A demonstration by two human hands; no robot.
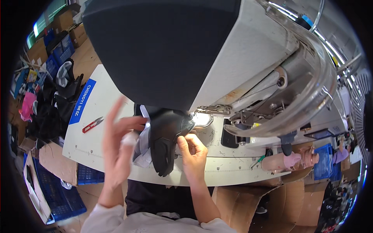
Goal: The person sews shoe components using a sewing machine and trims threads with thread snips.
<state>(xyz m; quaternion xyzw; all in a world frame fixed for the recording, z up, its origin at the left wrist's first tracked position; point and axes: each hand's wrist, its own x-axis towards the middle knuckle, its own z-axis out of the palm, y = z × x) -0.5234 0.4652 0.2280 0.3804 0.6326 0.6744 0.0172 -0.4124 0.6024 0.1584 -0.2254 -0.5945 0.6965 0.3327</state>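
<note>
Pinching the black shoe piece (164, 136) mid-frame, with the right hand (194, 154)!
With the blurred left hand (117, 151) spread wide alongside, could twist at the sewing machine (248, 58), lacking a second grip. Partly hidden above by a dark cover (163, 50); red snips (92, 125) left, pink bottle (279, 162) lower right.

Two hands: one left hand (118, 151), one right hand (194, 153). One black, shiny, shoe-shaped piece (162, 132). One big black-and-white metal sewing machine (248, 54). One flat white table (81, 141). One pair of small red-handled metal snips (92, 125). One long blue sticker (82, 101). Pale pink see-through bottles (274, 163): at least one, maybe two, hard to tell. Brown cardboard boxes (64, 20), top left: two or more. Blue plastic crates (62, 198), left side: more than one, too heaped for full count.
</note>
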